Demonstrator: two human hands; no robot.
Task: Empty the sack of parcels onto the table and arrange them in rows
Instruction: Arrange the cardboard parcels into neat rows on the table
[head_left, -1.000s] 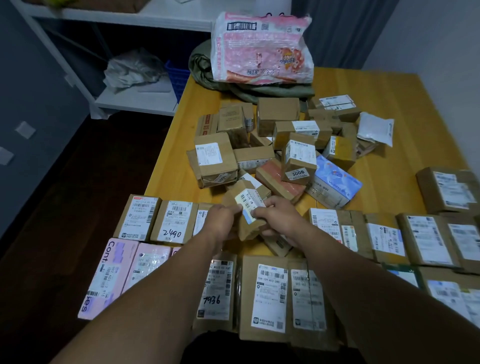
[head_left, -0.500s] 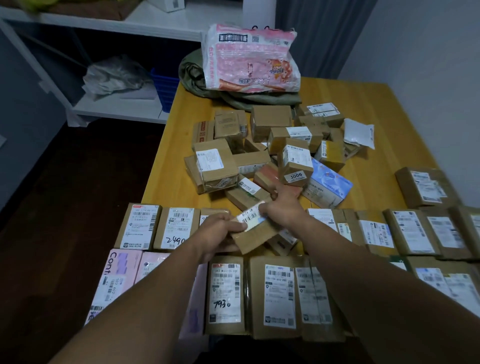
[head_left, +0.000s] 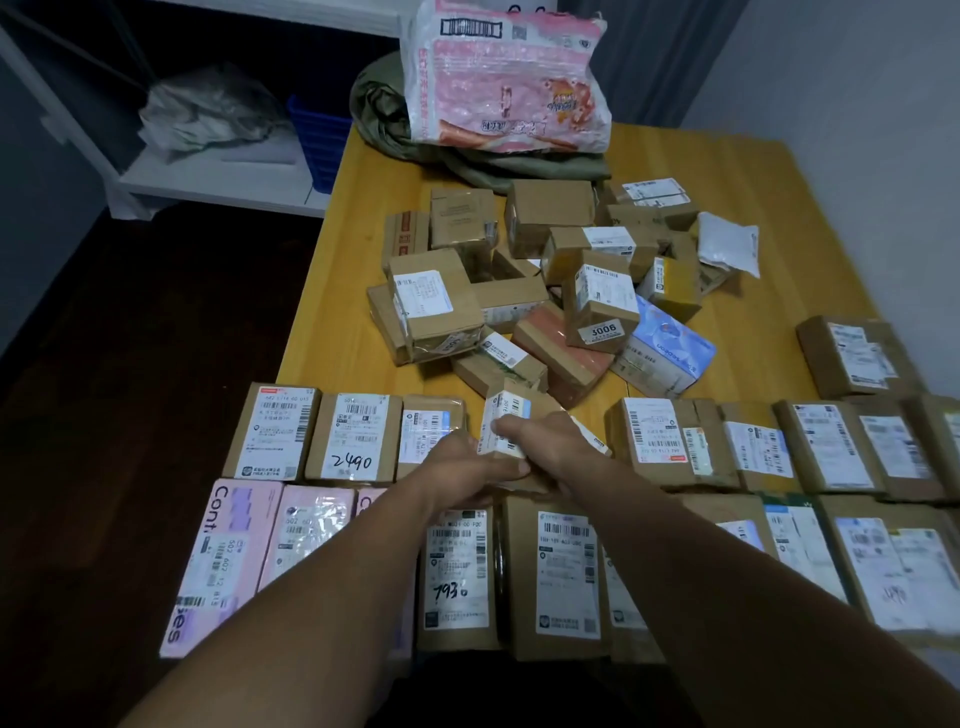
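Hands: left hand (head_left: 460, 467) and right hand (head_left: 548, 441) both clasp the small labelled parcel (head_left: 506, 418), fingers curled round its sides
Parcel: held over the gap in the farther row (head_left: 358, 436)
Rows: farther row and near row (head_left: 457, 571) lie labels-up by the desk (head_left: 348, 312) edge
Pile: unsorted boxes (head_left: 545, 291) heaped mid-desk; sack (head_left: 395, 124) slumped at the far end
Risk: set down crooked, the parcel could shove neighbours askew; a dragging forearm could sweep near-row boxes off

Table (head_left: 353, 312): rows (head_left: 358, 436) in front, heap (head_left: 597, 301) behind.
Two rows along near edge; loose heap mid-table behind them; sack (head_left: 387, 117) at far edge.
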